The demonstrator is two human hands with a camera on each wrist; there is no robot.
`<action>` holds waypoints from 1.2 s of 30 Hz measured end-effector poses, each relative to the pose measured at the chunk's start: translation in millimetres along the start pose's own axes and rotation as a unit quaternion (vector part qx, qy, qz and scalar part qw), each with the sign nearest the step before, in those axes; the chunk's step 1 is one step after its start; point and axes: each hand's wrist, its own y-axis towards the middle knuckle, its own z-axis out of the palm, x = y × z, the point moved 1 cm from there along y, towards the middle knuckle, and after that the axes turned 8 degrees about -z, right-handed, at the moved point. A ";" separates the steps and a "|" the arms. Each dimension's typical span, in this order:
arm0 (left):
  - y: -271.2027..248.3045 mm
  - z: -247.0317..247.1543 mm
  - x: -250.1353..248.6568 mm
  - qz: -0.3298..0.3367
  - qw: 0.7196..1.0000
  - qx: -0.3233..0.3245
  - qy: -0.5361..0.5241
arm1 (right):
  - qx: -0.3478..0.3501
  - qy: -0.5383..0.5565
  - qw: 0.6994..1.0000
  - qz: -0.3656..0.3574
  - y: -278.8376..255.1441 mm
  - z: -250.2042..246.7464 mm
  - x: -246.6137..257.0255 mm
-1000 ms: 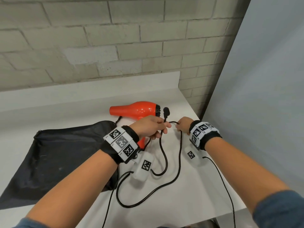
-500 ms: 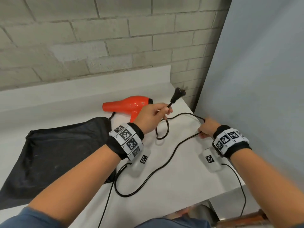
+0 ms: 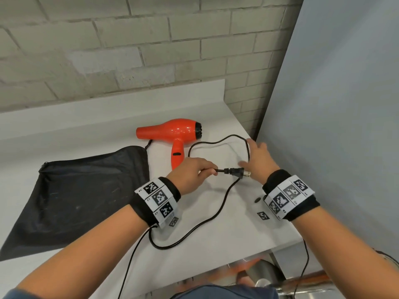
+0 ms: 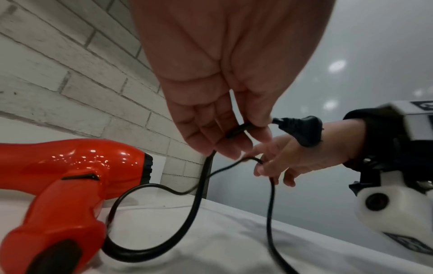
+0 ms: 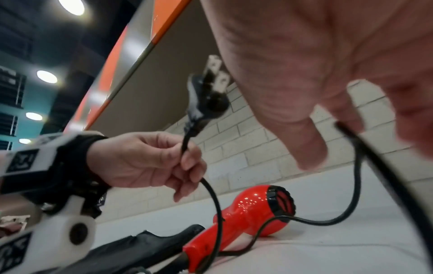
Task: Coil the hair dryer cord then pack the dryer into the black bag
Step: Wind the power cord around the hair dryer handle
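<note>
The red hair dryer lies on its side at the back of the white counter, handle toward me. Its black cord loops over the counter. My left hand pinches the cord just behind the plug, held level above the counter with prongs pointing right. My right hand is beyond the plug with fingers spread; a bend of the cord runs across them. The black bag lies flat to the left. The left wrist view shows the pinch; the right wrist view shows the plug raised.
A brick wall backs the counter and a grey panel closes the right side. The counter's front right edge is just below my right wrist. Thin wrist-camera cables hang off the front.
My left hand brought the plug down and to the right, now level. My right hand moved from the counter's right edge toward the back and spread its fingers on the cord.
</note>
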 end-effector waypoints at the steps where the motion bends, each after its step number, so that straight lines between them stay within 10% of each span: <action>1: -1.4 0.9 1.3 -0.007 1.000 0.017 0.014 | -0.026 0.046 0.998 0.019 2.2 -0.4 -0.6; 8: 0.7 13.2 11.1 -0.090 0.961 0.173 0.196 | 0.039 -0.029 0.994 0.096 2.0 -10.0 -26.6; 13: 11.1 25.0 -3.9 -0.091 0.952 0.216 0.199 | 0.172 -0.262 0.947 0.064 -7.9 -15.9 -36.7; 18: 17.8 37.6 -9.4 -0.104 0.948 0.237 0.183 | 0.228 -0.237 0.942 0.071 -12.8 -12.6 -37.4; 27: 28.2 -33.1 41.2 -0.293 0.952 -0.010 0.088 | 0.145 -0.064 0.984 -0.075 -16.3 -3.5 31.3; 31: 37.7 -37.2 64.8 -0.390 0.918 -0.017 0.064 | 0.249 -0.080 0.945 -0.196 -14.3 26.2 76.6; 36: 46.3 -27.8 72.5 -0.411 0.912 0.017 -0.002 | 0.374 -0.265 0.873 -0.166 1.2 52.0 82.1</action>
